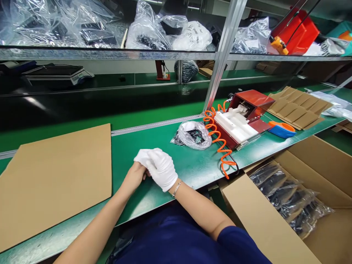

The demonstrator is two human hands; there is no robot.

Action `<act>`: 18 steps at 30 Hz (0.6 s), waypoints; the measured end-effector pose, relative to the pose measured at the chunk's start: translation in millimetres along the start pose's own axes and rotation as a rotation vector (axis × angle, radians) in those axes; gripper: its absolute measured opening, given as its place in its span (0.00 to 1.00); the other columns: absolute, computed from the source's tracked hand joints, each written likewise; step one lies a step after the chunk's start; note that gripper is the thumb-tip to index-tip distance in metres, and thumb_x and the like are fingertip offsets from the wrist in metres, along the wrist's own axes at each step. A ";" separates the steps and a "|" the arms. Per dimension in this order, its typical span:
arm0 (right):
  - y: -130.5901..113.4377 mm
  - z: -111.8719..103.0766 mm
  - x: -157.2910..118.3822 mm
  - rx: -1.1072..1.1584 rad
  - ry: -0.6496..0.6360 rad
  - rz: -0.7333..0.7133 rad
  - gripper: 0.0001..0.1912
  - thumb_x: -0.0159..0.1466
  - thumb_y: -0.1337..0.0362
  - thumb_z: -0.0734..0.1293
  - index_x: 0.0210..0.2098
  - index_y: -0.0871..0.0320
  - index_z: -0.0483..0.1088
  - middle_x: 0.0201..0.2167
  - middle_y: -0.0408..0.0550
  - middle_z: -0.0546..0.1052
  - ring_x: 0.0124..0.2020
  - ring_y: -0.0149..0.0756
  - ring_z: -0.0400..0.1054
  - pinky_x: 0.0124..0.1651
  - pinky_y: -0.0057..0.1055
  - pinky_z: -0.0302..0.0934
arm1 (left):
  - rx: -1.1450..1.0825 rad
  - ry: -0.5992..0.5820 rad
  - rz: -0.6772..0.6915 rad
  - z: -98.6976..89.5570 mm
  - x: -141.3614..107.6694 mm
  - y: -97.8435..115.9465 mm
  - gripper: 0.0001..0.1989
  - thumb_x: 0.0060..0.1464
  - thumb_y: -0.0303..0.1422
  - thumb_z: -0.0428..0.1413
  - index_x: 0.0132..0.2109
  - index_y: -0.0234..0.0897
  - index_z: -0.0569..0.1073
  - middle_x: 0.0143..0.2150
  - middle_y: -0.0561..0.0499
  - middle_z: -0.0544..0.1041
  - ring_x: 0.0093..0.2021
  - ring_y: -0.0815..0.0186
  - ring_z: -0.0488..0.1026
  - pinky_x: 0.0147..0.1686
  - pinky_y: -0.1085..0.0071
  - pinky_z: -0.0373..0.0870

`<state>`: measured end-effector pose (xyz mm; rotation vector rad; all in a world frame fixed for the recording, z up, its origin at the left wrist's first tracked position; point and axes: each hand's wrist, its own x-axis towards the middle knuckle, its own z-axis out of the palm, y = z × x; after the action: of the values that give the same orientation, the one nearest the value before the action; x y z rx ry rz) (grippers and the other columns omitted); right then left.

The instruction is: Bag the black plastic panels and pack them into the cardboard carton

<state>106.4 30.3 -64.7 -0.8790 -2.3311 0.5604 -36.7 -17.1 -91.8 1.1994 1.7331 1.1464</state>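
Both my hands meet over the green bench top, in front of me. My right hand (162,169) wears a white glove, and its fingers are closed on a second white glove (141,156). That loose white fabric lies over the front of my left hand (137,171), whose wrist and a few curled fingertips show bare. The rest of my left fingers are hidden under the cloth and behind my right hand. Just beyond my hands sits an open clear plastic bag (194,135) with small black parts inside.
A cardboard sheet (60,179) covers the bench at left. To the right stand a red and white press-like device (242,119), an orange coiled hose (213,126) and a blue-orange dish (283,130). An open carton (253,209) holds bagged black parts. Overhead runs a metal shelf (110,54).
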 end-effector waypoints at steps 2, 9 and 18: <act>-0.9 -2.7 -0.8 0.000 -0.019 0.168 0.20 0.75 0.53 0.57 0.52 0.54 0.75 0.50 0.51 0.79 0.52 0.40 0.73 0.57 0.36 0.67 | -0.082 0.040 -0.013 2.9 4.9 4.0 0.11 0.52 0.42 0.51 0.37 0.40 0.69 0.22 0.55 0.69 0.20 0.67 0.65 0.20 0.72 0.59; 8.9 8.1 3.1 -0.181 -0.177 0.279 0.18 0.73 0.50 0.61 0.46 0.54 0.76 0.43 0.50 0.79 0.44 0.40 0.75 0.45 0.33 0.66 | -0.224 0.030 -0.064 13.5 2.8 14.4 0.16 0.45 0.41 0.58 0.40 0.38 0.69 0.23 0.57 0.68 0.20 0.69 0.66 0.16 0.74 0.59; 3.3 9.9 0.7 -0.202 -0.209 0.088 0.19 0.75 0.54 0.58 0.47 0.54 0.78 0.45 0.51 0.79 0.45 0.42 0.75 0.44 0.34 0.65 | -0.324 0.162 0.069 -13.1 15.5 35.1 0.17 0.46 0.40 0.57 0.42 0.36 0.70 0.30 0.52 0.74 0.20 0.74 0.63 0.17 0.76 0.55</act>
<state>101.1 31.3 -73.6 -1.0642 -2.5828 0.4785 -42.5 0.1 -55.6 0.9960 1.5532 1.5350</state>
